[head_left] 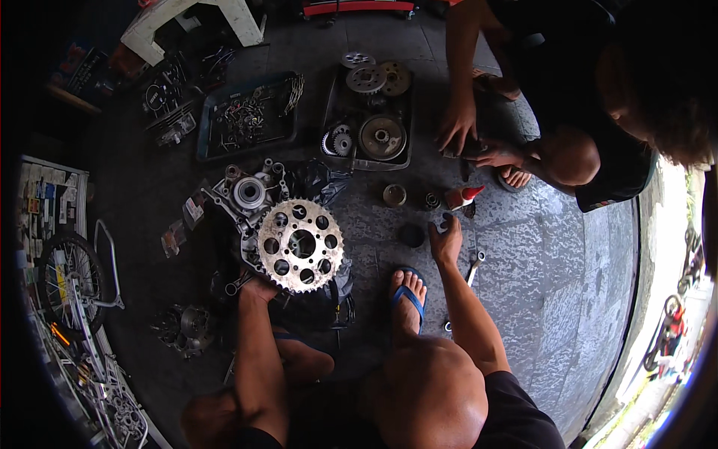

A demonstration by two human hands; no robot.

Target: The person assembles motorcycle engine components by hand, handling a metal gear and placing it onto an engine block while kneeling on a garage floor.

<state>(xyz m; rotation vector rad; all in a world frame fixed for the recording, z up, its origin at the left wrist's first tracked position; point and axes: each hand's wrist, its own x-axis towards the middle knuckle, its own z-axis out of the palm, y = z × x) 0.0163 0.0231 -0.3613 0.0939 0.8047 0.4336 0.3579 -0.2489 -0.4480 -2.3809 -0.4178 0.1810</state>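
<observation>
A toothed metal sprocket point(301, 245) with round holes lies over an engine crankcase point(243, 206), left of centre. My left hand point(259, 289) is at the near side of the crankcase, touching its lower edge beside the sprocket; its fingers are hidden underneath. The ring end of a wrench point(238, 284) shows beside that hand. My right hand point(446, 241) reaches forward over the floor, thumb and forefinger apart, with nothing seen between them. Close by are a dark round cup point(411, 234), a white bottle with a red cap point(458, 198), and a small round metal part point(431, 200).
Farther off stand a tray of gears point(407, 153) and a blue tray of small hardware point(206, 150). A co-worker's hands point(479, 146) are at the upper right. A spanner point(476, 268) lies right of my forearm. A spoked wheel point(71, 280) leans at the left.
</observation>
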